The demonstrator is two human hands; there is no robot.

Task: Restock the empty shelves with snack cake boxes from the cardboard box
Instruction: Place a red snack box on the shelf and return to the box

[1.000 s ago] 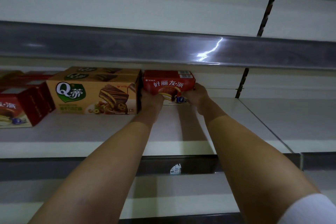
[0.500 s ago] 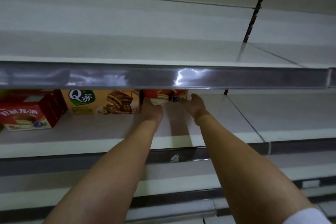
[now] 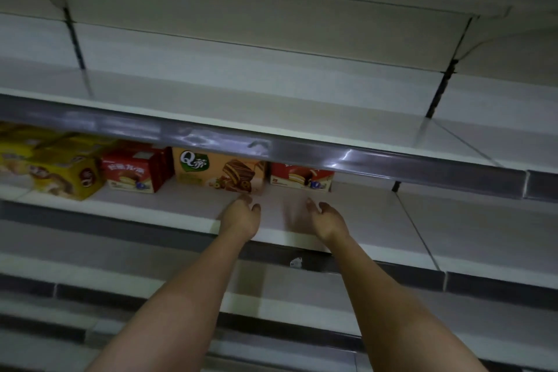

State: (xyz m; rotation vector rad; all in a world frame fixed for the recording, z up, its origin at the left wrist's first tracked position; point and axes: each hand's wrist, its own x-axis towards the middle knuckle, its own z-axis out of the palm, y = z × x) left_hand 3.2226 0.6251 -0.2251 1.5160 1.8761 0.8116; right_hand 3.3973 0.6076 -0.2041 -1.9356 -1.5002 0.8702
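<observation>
On the middle shelf (image 3: 362, 214), far back and just right of the orange Q-brand box (image 3: 219, 170), sits the red snack cake box (image 3: 302, 177) I was gripping a second ago, and now I've let it go. Both hands have come back toward the near edge of the shelf, clear of the box, with a stretch of bare shelf between my fingertips and its front face. That's one more box placed; it stands upright, facing out, close beside the orange one, its top hidden behind the price rail (image 3: 302, 149) of the shelf above.

Left hand (image 3: 241, 216): fingers loosely curled, released, holding nothing, hovering just over the shelf near the orange box's front corner. Whether a fingertip brushes that box I cannot tell. Right hand (image 3: 327, 220): fingers relaxed and spread a little, thumb out, also empty; it's blurred, so I read it as mid-pull.

Further left another red box (image 3: 136, 172) and yellow boxes (image 3: 65, 177) are already in place. Plenty of shelf to the right stays unfilled, so I judge the next trip goes back to the cardboard box, which isn't in view.
</observation>
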